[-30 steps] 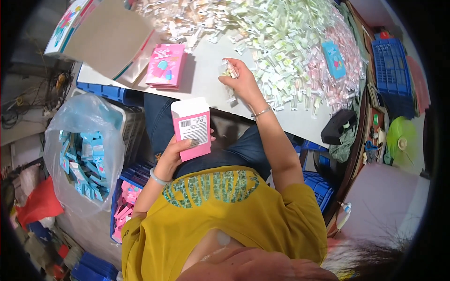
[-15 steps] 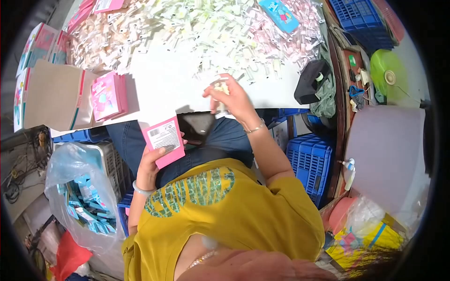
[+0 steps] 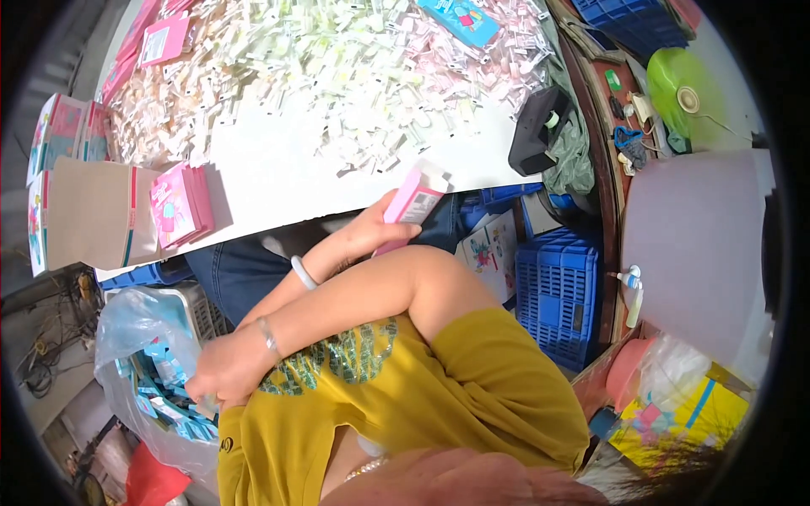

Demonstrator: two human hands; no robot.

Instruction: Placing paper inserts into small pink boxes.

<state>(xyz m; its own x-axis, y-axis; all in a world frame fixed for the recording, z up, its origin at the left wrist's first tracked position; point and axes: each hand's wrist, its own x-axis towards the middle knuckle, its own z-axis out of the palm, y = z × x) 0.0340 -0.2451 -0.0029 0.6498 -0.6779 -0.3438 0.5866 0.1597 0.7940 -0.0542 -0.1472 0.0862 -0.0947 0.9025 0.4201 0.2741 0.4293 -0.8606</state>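
My left hand (image 3: pixel 373 228) is wrapped round a slim pink box (image 3: pixel 414 202), holding it tilted beyond the table's front edge. A pale flap stands out at the box's upper end, and a printed white panel shows on its side. My right arm crosses over the left one. Its hand (image 3: pixel 229 369) is closed at my left side, close to a clear plastic bag (image 3: pixel 139 329) of small blue packets (image 3: pixel 169 371). Whatever the right fingers hold, if anything, is hidden.
Many small clear tubes (image 3: pixel 337 76) lie heaped over the white table (image 3: pixel 278 181). Pink packs (image 3: pixel 181 202) stand beside an open carton (image 3: pixel 89 207) at left. A blue box (image 3: pixel 460 21) lies on the heap. Right: a black holder (image 3: pixel 536 131), blue crates (image 3: pixel 557 295), a green fan (image 3: pixel 683 97).
My left hand has swung right with the pink box, now turned on edge. My right hand has left the table front and crossed over to my left side near the bag.
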